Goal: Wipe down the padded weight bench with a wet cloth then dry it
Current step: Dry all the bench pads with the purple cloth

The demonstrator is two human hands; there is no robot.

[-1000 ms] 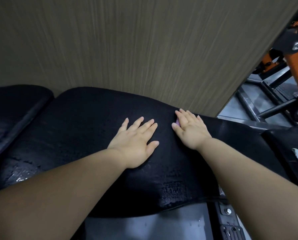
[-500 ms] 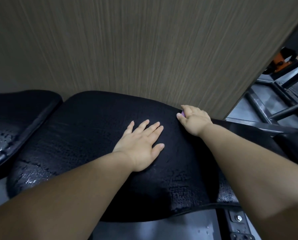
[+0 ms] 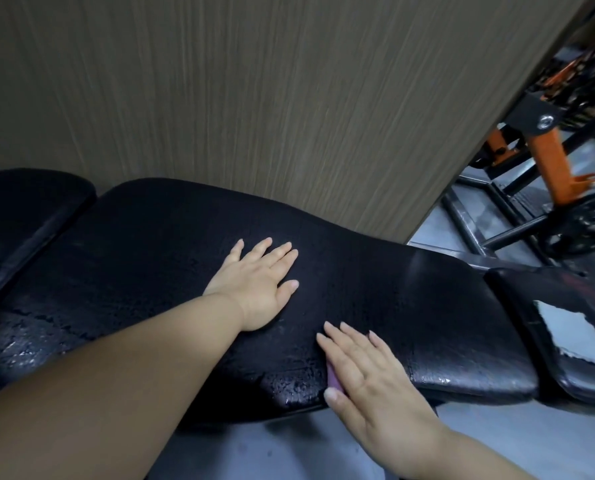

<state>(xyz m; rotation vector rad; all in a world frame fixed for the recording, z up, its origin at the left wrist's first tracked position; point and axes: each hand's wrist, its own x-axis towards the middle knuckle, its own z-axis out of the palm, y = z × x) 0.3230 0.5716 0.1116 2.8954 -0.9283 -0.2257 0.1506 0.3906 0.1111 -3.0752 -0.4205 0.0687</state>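
Moisture is beading along the near edge of the long black padded weight bench [image 3: 375, 271]. Its vinyl skin is showing fine cracks and a pebbled, peeling texture over most of the top, and a smoother band is crossing it toward the right end.

The left hand [image 3: 254, 285] is lying palm down near the middle of the pad, its grip spread wide with straight fingers and holding nothing. The right hand [image 3: 368, 372] is pressing flat at the near edge, to the right of the left hand and apart from it, its grip likewise spread with the fingers straight. Under its palm a small pinkish-purple cloth [image 3: 333, 377] is peeking out as a narrow strip between thumb and forefinger; the rest is hidden.

Just past the right end, a black seat pad with a torn cover [image 3: 573, 334] is showing pale patches. Another black cushion [image 3: 22, 209] is sitting just past the left end. A brown wood-grain panel [image 3: 289, 98] is standing along the far edge, an orange and black steel frame [image 3: 548, 161] is standing beyond the far right corner, and grey floor [image 3: 323, 452] is showing below the near edge.
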